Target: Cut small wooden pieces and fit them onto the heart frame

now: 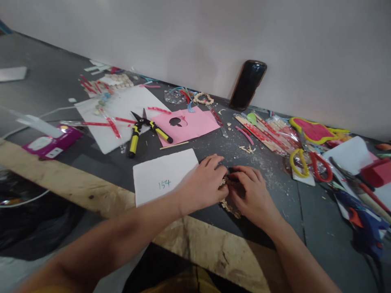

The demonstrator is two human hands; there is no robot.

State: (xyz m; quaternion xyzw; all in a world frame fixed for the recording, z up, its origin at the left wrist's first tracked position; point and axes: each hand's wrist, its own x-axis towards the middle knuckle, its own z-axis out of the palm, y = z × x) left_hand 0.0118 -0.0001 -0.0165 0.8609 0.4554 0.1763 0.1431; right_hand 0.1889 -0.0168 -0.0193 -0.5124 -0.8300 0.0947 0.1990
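Observation:
Both my hands are closed at the table's front edge around a small dark piece covered with tan bits (229,208), perhaps chips of wood. My left hand (203,184) grips its left side, thumb and fingers bent together. From the right, my right hand (255,197) holds the same piece, fingers curled over its upper edge. Much of the piece is hidden behind the fingers, so its full shape cannot be made out. A white paper (152,173) marked 154 lies partly under my left forearm.
Yellow-black pliers (143,130) lie on white and pink paper (195,122). A phone (248,85) leans against the wall. Wrapped sticks (259,132), scissors (308,162) and a blue glue gun (366,224) are at right. A purple power strip (53,142) sits at left.

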